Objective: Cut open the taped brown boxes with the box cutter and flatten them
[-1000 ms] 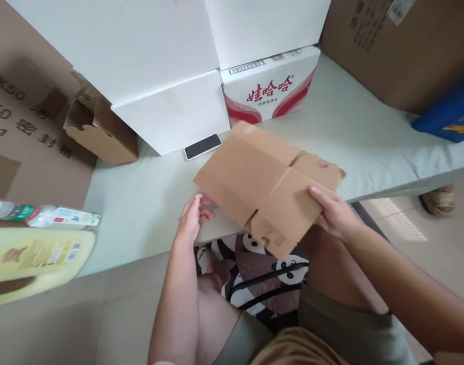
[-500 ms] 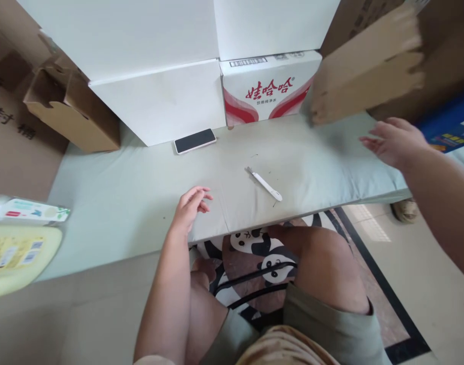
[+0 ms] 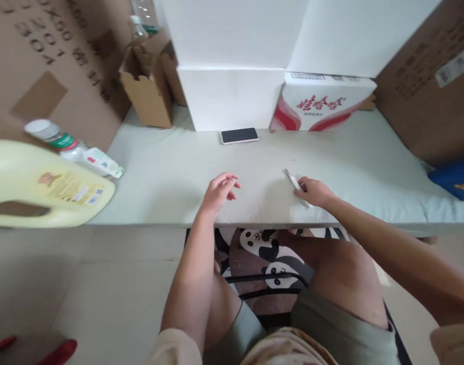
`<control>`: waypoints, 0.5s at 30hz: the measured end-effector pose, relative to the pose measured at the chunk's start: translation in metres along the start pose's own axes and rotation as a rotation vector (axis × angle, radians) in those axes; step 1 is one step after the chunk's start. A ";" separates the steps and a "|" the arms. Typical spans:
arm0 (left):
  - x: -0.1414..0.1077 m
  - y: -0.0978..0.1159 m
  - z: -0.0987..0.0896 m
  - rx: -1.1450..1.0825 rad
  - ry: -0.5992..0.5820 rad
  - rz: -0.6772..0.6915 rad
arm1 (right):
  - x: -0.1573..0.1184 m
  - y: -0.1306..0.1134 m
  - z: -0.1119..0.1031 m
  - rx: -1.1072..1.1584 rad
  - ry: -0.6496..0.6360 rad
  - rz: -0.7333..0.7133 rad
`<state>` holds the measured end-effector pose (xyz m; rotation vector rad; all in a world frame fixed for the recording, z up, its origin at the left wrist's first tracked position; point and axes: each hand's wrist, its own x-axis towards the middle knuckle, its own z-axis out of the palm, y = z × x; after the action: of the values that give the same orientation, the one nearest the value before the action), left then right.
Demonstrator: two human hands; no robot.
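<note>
Over the pale green cloth of the table, my left hand hovers near the front edge, fingers loosely curled and apart, holding nothing. To its right, my right hand pinches the slim white handle of a utility knife between thumb and fingers. The knife's narrow grey tip points away from me and to the left, and part of its handle is covered by my fingers. A phone with a dark screen lies beyond my left hand, close to the white boxes.
White boxes and a red-and-white carton stand at the back. An open brown carton is at the back left. A big yellow jug and a clear bottle sit left. A blue box is at the right.
My right hand has come in from the far right and taken hold of the utility knife. The brown carton at the right has left its place beside the hand. The view has turned.
</note>
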<state>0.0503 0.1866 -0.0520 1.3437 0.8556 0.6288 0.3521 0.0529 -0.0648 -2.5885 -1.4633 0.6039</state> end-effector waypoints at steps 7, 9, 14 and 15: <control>-0.028 0.017 -0.041 -0.085 0.143 0.052 | 0.018 -0.075 -0.014 0.018 0.005 -0.107; -0.032 0.019 -0.053 -0.101 0.183 0.052 | 0.030 -0.111 -0.013 0.054 -0.031 -0.156; -0.039 0.012 -0.077 -0.052 0.290 0.013 | 0.073 -0.215 -0.004 0.217 -0.102 -0.282; -0.039 0.009 -0.080 -0.038 0.311 0.015 | 0.082 -0.237 -0.002 0.251 -0.117 -0.305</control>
<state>-0.0372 0.2016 -0.0374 1.2365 1.0780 0.8760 0.2010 0.2476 -0.0192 -2.1215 -1.6529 0.8450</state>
